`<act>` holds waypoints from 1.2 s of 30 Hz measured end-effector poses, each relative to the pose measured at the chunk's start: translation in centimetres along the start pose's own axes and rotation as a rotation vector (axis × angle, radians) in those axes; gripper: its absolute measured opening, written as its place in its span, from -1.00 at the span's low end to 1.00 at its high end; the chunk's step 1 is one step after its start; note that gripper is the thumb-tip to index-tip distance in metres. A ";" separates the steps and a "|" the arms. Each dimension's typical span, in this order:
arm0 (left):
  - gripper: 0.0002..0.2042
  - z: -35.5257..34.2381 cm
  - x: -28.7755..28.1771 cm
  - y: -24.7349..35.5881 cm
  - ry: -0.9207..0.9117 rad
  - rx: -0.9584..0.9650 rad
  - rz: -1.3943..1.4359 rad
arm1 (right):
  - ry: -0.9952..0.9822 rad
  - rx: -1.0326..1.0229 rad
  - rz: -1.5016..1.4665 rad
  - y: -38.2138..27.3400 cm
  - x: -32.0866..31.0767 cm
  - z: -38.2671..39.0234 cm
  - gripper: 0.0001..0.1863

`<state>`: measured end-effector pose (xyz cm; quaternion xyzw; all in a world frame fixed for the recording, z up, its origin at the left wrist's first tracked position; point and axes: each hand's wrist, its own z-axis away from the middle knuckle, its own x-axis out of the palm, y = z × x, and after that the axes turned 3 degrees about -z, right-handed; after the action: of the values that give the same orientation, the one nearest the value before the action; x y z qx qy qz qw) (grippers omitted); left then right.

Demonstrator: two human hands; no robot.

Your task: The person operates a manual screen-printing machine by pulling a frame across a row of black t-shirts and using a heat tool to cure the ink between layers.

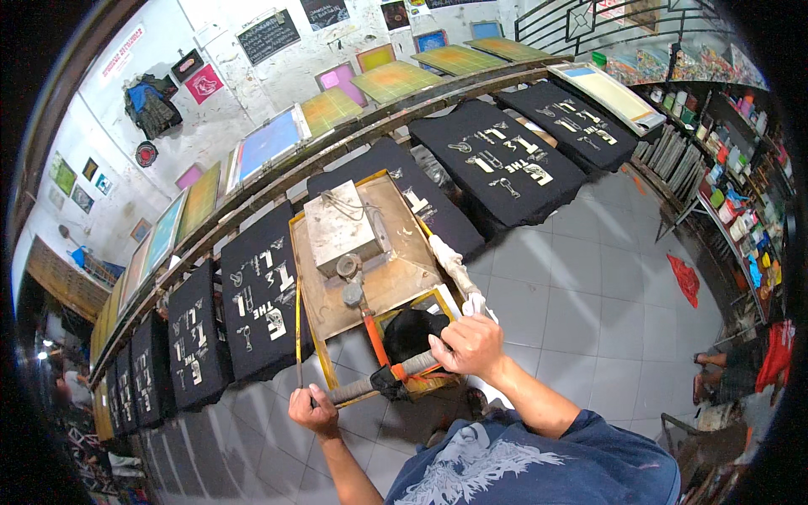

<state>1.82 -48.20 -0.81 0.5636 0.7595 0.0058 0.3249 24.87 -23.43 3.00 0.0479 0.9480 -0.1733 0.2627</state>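
Handle bar (349,390) grey, with an orange strut (374,341). Shirts (505,160) black, printed in cream. Floor (581,303) grey, gridded with tiles.

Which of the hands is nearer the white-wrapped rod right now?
Right. The right hand grips the right end of the grey-wrapped crossbar, close by the lower end of the white-wrapped rod; the left hand is on the crossbar's opposite end, clearly farther off.
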 end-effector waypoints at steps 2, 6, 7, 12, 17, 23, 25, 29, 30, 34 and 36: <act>-0.68 0.1 0.0 0.0 0.001 0.009 -0.003 | -0.002 0.002 0.001 -0.2 -0.3 -0.2 -0.60; -0.68 0.4 0.2 0.2 0.008 -0.036 -0.026 | 0.006 -0.032 0.006 0.2 -0.3 0.1 -0.61; -0.68 0.5 0.2 0.1 0.003 -0.050 -0.023 | 0.017 -0.052 0.014 0.4 -0.1 0.3 -0.62; -0.69 0.4 0.7 0.2 0.016 -0.046 -0.049 | 0.058 -0.072 0.002 1.2 0.2 0.5 -0.64; -0.72 0.1 1.0 0.7 0.046 -0.026 -0.033 | 0.085 -0.076 0.002 1.7 0.4 0.3 -0.63; -0.70 -0.1 -0.2 0.8 0.006 -0.029 -0.054 | 0.028 -0.045 -0.004 1.0 0.1 0.3 -0.63; -0.69 -0.3 -1.0 1.4 -0.072 -0.051 0.000 | 0.012 -0.038 -0.011 1.1 0.3 0.4 -0.63; -0.72 2.2 -3.5 3.5 -0.128 -0.037 -0.023 | -0.029 -0.015 -0.033 0.5 -1.2 0.9 -0.69; -0.72 2.5 -4.1 4.9 -0.117 -0.045 -0.031 | -0.042 -0.016 -0.036 0.8 -1.6 0.7 -0.71; -0.73 5.7 -7.8 8.5 -0.103 -0.101 -0.054 | -0.106 -0.159 -0.113 1.3 -2.6 0.9 -0.77; -0.73 7.6 -9.5 9.6 -0.108 -0.170 -0.079 | -0.146 -0.225 -0.169 1.2 -2.5 1.2 -0.78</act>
<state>15.25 -55.54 1.45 0.5030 0.7593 0.0270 0.4121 27.86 -22.78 2.96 -0.0744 0.9404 -0.0902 0.3193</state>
